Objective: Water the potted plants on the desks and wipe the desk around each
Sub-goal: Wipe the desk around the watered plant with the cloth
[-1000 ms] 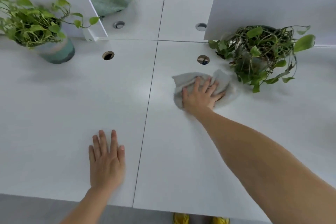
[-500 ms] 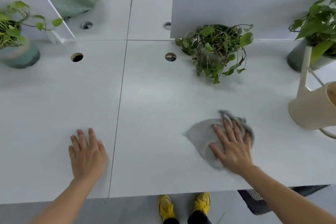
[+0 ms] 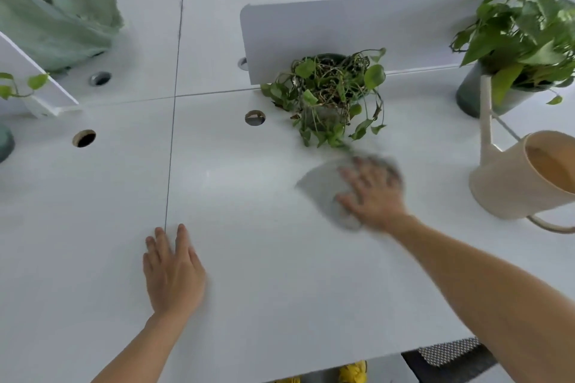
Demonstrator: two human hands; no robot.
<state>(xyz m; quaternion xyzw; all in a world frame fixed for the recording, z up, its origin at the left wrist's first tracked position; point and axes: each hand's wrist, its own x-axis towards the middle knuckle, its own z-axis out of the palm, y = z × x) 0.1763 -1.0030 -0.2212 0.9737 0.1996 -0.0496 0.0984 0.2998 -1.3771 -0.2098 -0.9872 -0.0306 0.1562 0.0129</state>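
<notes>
Wipes with right hand (image 3: pixel 373 193) flat, fingers spread, on grey cloth (image 3: pixel 320 193) just in front of the trailing potted plant (image 3: pixel 329 96). Braces open left hand (image 3: pixel 172 274) flat, well left of the plant. Risks snagging hanging vines (image 3: pixel 326 137) and toppling it, or bumping the watering can (image 3: pixel 522 177) to the plant's right.

The single view comes from the person's head, at the near edge of the white desk (image 3: pixel 249 305), and it looks forward and steeply down. The trailing potted plant (image 3: pixel 326 96) lies a little above the picture's middle, quite near. Below it the left hand (image 3: pixel 174 270) and the right hand (image 3: pixel 373 193) reach in from the bottom edge, and yellow shoes (image 3: pixel 353 373) show under the desk edge.
</notes>
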